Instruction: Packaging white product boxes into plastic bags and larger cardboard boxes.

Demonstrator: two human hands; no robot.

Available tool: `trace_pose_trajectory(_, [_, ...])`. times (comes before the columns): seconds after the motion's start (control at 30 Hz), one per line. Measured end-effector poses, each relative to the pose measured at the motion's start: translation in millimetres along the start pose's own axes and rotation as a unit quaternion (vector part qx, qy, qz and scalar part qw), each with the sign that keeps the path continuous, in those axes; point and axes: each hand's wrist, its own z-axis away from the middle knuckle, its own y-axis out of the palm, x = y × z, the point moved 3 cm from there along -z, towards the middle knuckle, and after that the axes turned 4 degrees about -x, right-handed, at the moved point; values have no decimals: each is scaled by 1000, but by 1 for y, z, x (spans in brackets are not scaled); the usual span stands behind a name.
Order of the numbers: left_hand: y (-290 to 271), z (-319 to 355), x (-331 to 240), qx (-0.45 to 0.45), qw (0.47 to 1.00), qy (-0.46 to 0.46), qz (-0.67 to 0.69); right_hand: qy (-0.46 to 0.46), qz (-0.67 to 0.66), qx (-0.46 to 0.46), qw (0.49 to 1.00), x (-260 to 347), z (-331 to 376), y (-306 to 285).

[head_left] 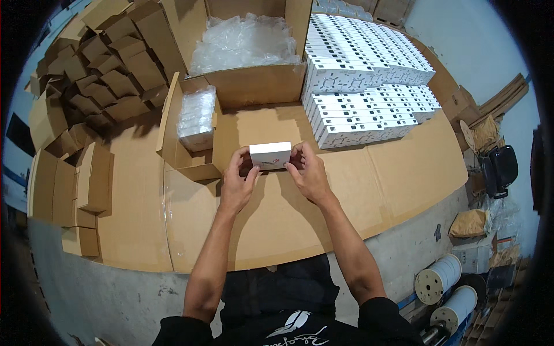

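Observation:
A small white box [270,154] with a printed front is held upright between my two hands, over the middle of the cardboard-covered table. My left hand [236,181] grips its left end, thumb on the front face. On the right end, my right hand [310,173] has its fingers and thumb closed the same way. Just left of my left hand stands an open brown carton [199,172], holding a row of clear plastic-wrapped packs [197,118]. Stacks of white printed boxes [346,78] rise to the right, beyond my right hand.
Behind the carton, a large cardboard box [248,86] holds clear plastic bags [245,46]. Many open brown cartons [115,75] pile up at the left, with more near the table's left edge [95,179]. Cable spools [438,279] and a black chair [500,167] stand on the floor at right.

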Motion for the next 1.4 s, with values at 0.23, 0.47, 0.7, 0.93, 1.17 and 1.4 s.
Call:
trace_pose_trajectory(0.23, [-3,5,1,13,998,-22,-64,-9,-1,1,1000,-8,4,1])
trace_pose_trajectory(0.47, [0,7,-9,17,999,-16,-46,-19,4,11,1000,-3,7,-3])
trace_pose_trajectory(0.7, [-6,12,-38,-68,989,89,-100,-145,275,27,950,13,41,-18])
trace_pose_trajectory(0.93, [19,-50,-106,-145,936,274,-164,-176,347,25,921,12,46,-14])
trace_pose_trajectory(1.17, [32,-221,-128,-199,939,222,-173,-163,354,14,921,12,51,-20])
trace_pose_trajectory(1.4, [-28,-368,-98,-152,872,206,-417,-138,329,25,934,6,49,-14])
